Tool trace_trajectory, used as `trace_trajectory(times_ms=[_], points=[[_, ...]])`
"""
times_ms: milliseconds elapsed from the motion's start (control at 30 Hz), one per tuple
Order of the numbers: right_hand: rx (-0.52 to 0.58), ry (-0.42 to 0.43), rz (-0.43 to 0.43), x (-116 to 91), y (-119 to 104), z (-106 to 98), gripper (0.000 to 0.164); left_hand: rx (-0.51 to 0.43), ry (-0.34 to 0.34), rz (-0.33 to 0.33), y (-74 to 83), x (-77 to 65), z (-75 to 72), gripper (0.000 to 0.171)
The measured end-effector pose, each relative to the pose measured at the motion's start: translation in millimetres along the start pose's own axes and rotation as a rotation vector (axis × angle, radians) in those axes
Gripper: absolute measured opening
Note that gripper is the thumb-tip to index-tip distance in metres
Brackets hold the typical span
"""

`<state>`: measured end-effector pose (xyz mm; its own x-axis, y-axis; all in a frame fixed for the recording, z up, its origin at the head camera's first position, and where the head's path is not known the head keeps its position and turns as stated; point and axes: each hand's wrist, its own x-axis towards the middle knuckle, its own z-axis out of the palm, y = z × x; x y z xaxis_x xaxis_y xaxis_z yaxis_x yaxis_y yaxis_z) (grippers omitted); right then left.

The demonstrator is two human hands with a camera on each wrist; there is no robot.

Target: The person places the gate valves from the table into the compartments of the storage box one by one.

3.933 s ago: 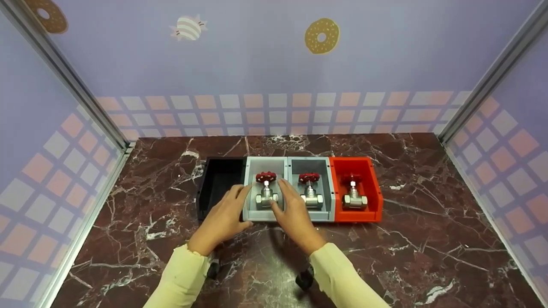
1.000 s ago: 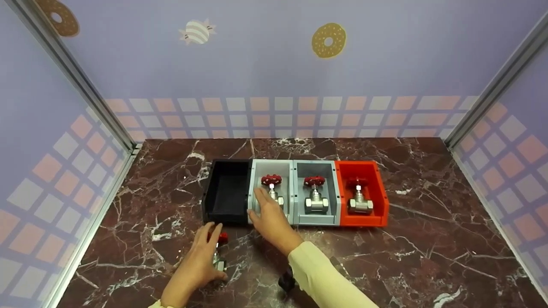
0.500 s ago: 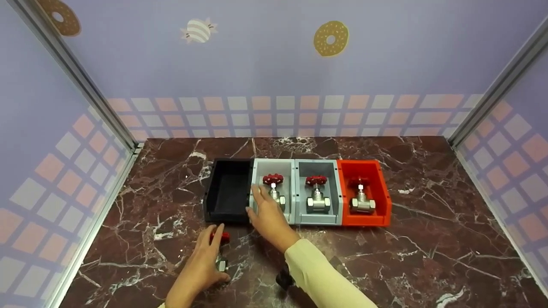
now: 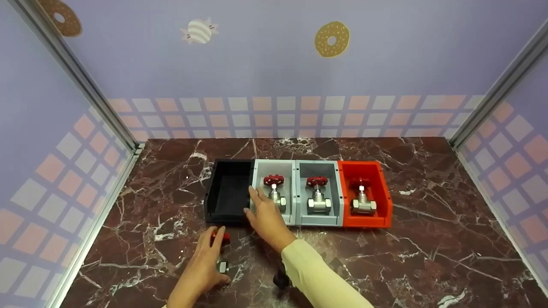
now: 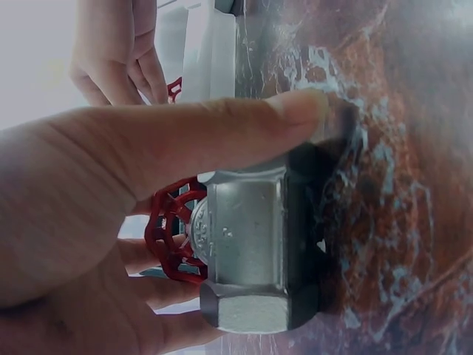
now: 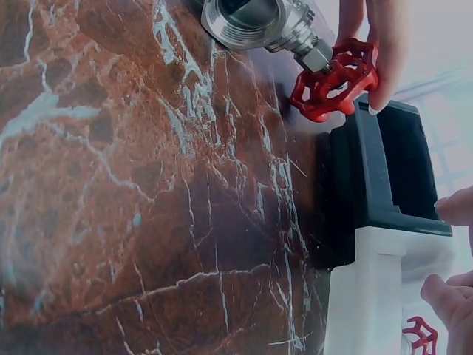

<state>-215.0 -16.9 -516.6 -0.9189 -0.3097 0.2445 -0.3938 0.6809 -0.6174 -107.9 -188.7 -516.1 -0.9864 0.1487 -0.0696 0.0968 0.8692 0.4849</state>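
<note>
On the table in front of the black bin (image 4: 231,192), my left hand (image 4: 201,265) holds a metal valve (image 4: 223,268) with a red handwheel. In the left wrist view the thumb lies across one end of the valve body (image 5: 247,233), and fingers show on the far side. The right wrist view has fingertips against the red handwheel (image 6: 336,81). My right hand (image 4: 269,220) reaches over the front of the white bin (image 4: 274,164), its fingers loosely extended near the wall shared with the black bin. That hand partly hides the valve (image 4: 281,202) in the white bin.
Joined to the white bin's right are a grey bin (image 4: 317,167) and a red bin (image 4: 357,167). A similar valve (image 4: 319,205) stands in the grey one, another valve (image 4: 363,207) in the red. Patterned walls enclose the marble-look table (image 4: 428,248) at the back and sides.
Earlier both hands were at the white bin; my left hand has since come down and left to the valve on the table. Over the last second my right hand has shifted slightly left.
</note>
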Motion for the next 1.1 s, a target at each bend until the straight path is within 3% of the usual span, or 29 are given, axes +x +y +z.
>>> trace_trajectory(times_ms=[433, 800, 1100], points=[[-0.035, -0.072, 0.059, 3.9, 0.5, 4.4, 0.059, 0.018, -0.044, -0.02, 1.2, 0.4, 1.8, 0.12], [-0.022, -0.025, 0.039, 4.7, 0.5, 6.9, 0.054, 0.038, 0.021, 0.03, -2.6, 0.9, 2.0, 0.113], [-0.002, -0.052, 0.049, 5.3, 1.8, 5.8, 0.056, 0.053, 0.006, 0.024, -1.9, 0.4, 2.1, 0.115]])
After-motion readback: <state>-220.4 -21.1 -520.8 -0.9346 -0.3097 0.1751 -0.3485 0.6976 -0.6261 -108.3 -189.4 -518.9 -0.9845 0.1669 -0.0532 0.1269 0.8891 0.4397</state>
